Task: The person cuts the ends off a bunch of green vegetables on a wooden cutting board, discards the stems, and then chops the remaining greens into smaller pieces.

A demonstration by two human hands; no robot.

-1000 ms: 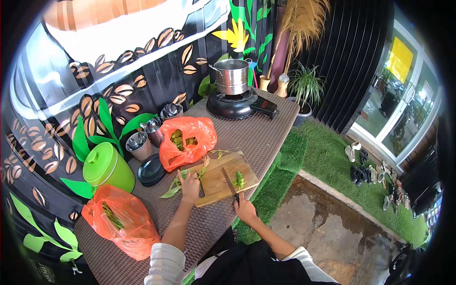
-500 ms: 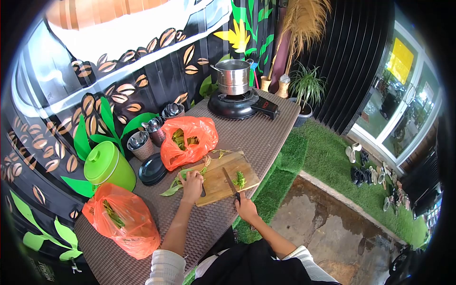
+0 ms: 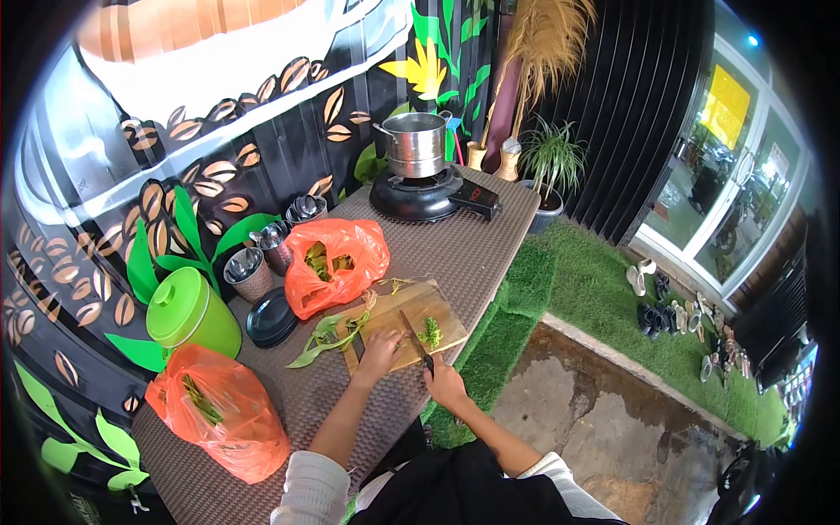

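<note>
The right hand (image 3: pixel 446 385) is closed around a knife (image 3: pixel 413 335) beside chopped greens (image 3: pixel 430 332). The left hand (image 3: pixel 381 350) rests on the wooden cutting board (image 3: pixel 437 306), its grip unclear.

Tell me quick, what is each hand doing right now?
Left hand: rests curled on the cutting board; grip cannot be told.
Right hand: closed on the knife.
</note>
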